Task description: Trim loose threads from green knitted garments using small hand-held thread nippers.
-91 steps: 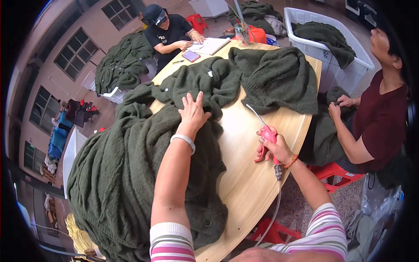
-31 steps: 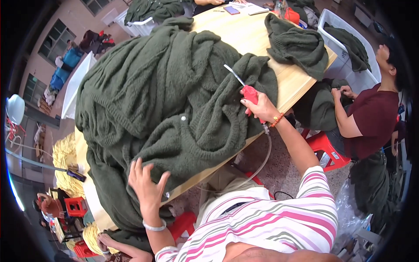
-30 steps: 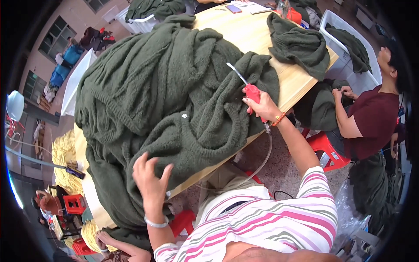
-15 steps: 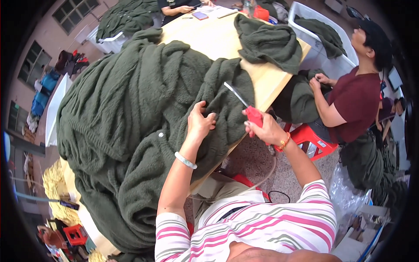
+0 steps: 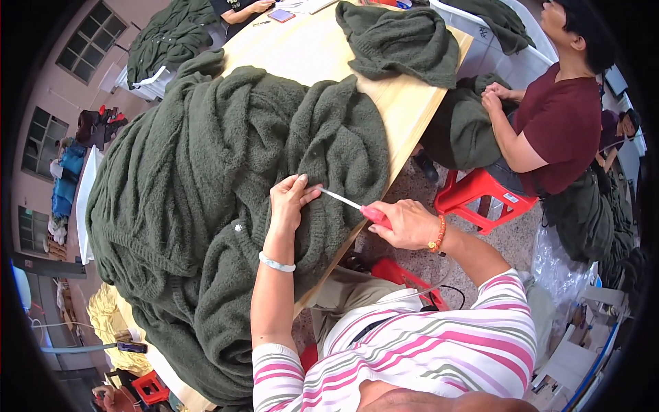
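Observation:
A big heap of dark green knitted garments covers most of the wooden table. My left hand rests on its right part, thumb and index finger apart, nothing visible between them. In my right hand is an air gun with a pinkish-red handle and a thin metal nozzle. The nozzle points left, its tip at my left thumb. Beside my left forearm, a small white round button shows on the knit.
More green knitwear lies on the table's far right corner. At the right, a person in maroon sits on a red stool, handling green knitwear. Behind stands a white bin. A phone lies at the far edge.
My right hand has come nearer and lower, swinging the nozzle from pointing up-left to pointing left at my left hand. My left hand has shifted slightly left and nearer. The view has shifted too.

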{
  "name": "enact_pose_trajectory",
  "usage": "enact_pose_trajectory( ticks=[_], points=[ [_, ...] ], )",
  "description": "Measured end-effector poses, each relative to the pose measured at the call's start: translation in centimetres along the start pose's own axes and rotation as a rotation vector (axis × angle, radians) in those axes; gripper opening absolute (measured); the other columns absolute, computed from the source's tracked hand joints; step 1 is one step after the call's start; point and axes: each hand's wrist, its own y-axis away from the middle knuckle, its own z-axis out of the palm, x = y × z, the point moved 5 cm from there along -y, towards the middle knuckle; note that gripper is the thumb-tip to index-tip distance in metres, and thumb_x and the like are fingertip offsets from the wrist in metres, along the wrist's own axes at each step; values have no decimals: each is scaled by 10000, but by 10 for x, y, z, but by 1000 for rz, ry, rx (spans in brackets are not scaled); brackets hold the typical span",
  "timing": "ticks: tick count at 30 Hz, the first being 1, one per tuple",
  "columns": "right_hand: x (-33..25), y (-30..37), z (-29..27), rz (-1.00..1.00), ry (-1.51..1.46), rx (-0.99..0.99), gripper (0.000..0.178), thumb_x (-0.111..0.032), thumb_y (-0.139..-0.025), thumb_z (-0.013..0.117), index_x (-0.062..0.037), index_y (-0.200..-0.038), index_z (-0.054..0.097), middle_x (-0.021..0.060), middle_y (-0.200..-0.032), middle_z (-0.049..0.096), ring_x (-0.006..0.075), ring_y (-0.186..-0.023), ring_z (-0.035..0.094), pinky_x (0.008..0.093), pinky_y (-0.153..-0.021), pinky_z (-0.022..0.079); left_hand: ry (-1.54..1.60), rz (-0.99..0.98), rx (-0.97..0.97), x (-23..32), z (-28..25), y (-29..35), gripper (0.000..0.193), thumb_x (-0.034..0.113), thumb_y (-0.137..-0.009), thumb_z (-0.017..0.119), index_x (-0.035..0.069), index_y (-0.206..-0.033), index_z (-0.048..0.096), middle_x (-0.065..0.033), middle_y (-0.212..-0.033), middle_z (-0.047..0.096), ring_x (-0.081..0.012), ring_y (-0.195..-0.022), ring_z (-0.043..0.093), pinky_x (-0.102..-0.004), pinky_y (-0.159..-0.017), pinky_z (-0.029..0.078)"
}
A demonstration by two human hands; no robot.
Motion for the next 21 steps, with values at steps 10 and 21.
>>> enact_pose_trajectory(
  ticks=[10,21],
  points=[
    [23,2,-12,26,-114,151,379,-295,-881,607,-106,-1205,550,217,-830,667,426,-813,645,505,-741,511,-318,32,29,34,37,1,491,240,-938,617,-90,-1267,462,-200,-1034,615,-265,-617,698,-291,-491,581],
    [29,-7,-15,84,-54,84,364,-308,-889,582,-104,-1189,546,227,-852,669,435,-842,643,527,-780,496,-190,-76,7,9,30,-58,137,96,-905,652,-2,-993,615,-71,-814,661,-151,-581,667,-223,-479,532]
  ],
)
